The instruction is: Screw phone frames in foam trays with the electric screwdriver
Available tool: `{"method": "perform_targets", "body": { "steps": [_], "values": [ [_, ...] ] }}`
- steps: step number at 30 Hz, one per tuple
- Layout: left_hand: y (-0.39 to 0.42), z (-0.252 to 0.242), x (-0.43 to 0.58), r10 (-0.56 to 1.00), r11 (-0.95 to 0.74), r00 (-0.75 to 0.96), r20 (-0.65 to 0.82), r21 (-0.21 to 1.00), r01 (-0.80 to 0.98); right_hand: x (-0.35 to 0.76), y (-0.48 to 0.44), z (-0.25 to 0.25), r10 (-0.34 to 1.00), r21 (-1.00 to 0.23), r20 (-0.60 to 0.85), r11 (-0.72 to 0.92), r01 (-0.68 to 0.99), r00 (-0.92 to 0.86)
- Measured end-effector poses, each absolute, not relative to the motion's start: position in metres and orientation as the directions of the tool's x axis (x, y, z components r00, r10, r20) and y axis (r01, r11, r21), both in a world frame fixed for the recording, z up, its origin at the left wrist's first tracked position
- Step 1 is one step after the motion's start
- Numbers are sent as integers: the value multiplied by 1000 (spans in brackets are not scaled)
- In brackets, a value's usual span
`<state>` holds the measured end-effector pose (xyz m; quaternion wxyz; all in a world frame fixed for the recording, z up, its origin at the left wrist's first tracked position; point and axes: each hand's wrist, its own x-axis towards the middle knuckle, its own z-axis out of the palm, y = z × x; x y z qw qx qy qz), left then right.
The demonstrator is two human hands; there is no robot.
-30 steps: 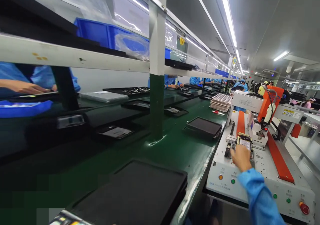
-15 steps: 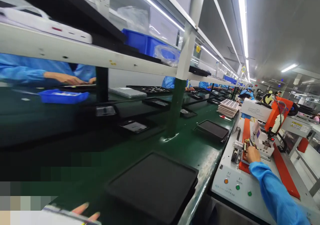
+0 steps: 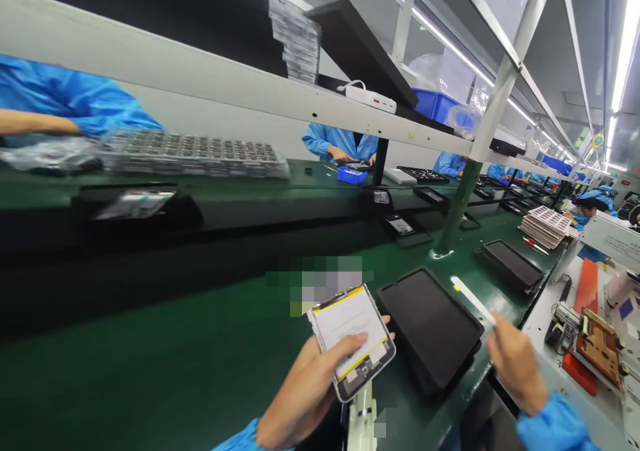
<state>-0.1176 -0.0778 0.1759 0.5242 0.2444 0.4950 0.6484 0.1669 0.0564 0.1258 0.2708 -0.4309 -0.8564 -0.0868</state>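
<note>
My left hand (image 3: pixel 305 381) is wrapped round an opened tablet (image 3: pixel 343 321), its thumb lying across the white battery. Yellow strips line the battery's ends, and dark circuitry shows along the tablet's lower edge. Between the closed fingers of my right hand (image 3: pixel 517 364) is a thin white strip (image 3: pixel 471 296) with a small yellow-green mark near its far end; its exact kind I cannot make out. The strip points up and left, over the right edge of a black tray (image 3: pixel 433 327) that lies between my hands.
At the right stands a machine with a copper-coloured fixture (image 3: pixel 603 347) and an orange rail (image 3: pixel 590 284). A second black tray (image 3: pixel 513 263) and a stack of sheets (image 3: pixel 545 227) lie farther along the green bench (image 3: pixel 165 351). A post (image 3: pixel 457 204) rises beyond the trays. Co-workers sit opposite.
The view has swung left. My right hand has come off the machine's fixture and now holds the white strip over the bench. The tablet in my left hand has come fully into view.
</note>
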Motion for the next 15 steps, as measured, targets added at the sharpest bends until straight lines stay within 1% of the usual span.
{"method": "perform_targets", "body": {
  "steps": [2,3,5,6,7,9,11,12,13,15],
  "values": [
    [-78,171,-115,926,59,-309,-217,892,-448,119,51,104,615,-34,542,697,716,-573],
    [-79,169,-115,926,70,-301,-226,888,-454,101,48,98,606,-23,528,711,702,-596],
    [-81,167,-114,930,90,-277,-240,882,-462,81,40,95,623,-59,488,723,688,-611],
    [-83,167,-113,934,101,-261,-244,880,-463,78,36,98,636,-116,476,730,674,-608],
    [-84,167,-111,938,112,-244,-247,880,-462,78,31,103,648,-201,468,741,641,-601],
    [-86,164,-105,947,135,-213,-242,896,-423,82,19,119,691,-437,475,723,535,-545],
    [-85,157,-92,959,160,-185,-217,946,-283,85,5,136,773,-661,447,624,416,-450],
    [-83,152,-83,967,157,-174,-188,972,-178,84,-2,143,808,-730,424,572,374,-409],
    [-81,147,-72,975,144,-161,-153,987,-65,81,-9,148,833,-768,413,536,351,-369],
    [-76,139,-46,987,103,-132,-87,987,120,75,-18,154,840,-773,448,537,339,-307]
  ]
}}
